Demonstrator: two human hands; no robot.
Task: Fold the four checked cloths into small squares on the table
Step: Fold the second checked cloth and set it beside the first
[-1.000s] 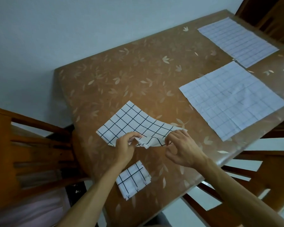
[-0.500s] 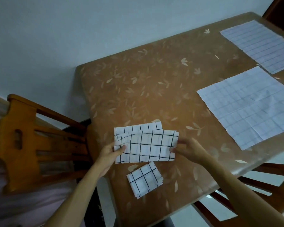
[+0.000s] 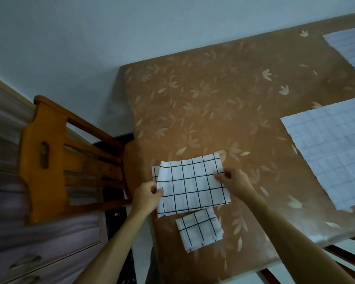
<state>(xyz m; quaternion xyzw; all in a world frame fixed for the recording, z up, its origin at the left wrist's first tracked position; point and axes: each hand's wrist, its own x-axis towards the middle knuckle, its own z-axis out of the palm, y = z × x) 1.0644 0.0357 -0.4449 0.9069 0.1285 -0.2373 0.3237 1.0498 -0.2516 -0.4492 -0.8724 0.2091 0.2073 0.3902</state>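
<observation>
A white cloth with black checks, folded to a rectangle [image 3: 193, 186], lies near the table's left front corner. My left hand [image 3: 148, 196] pinches its left edge, and my right hand [image 3: 233, 181] pinches its right edge. Just in front of it sits a small folded checked square [image 3: 200, 229], touched by neither hand. Two more checked cloths lie flat and unfolded with their pale side up: one at the right [image 3: 332, 152], another at the far right corner [image 3: 350, 48], both cut off by the frame.
The brown leaf-patterned table [image 3: 213, 99] stands against a pale wall. A wooden chair [image 3: 55, 156] stands close to its left end, with drawers [image 3: 39, 253] beyond. Another chair's rails [image 3: 344, 257] show under the table's front right edge.
The cloth in my hands went from half open and lifted to folded over into a rectangle on the table. Both hands shifted to its side edges. The view swung left.
</observation>
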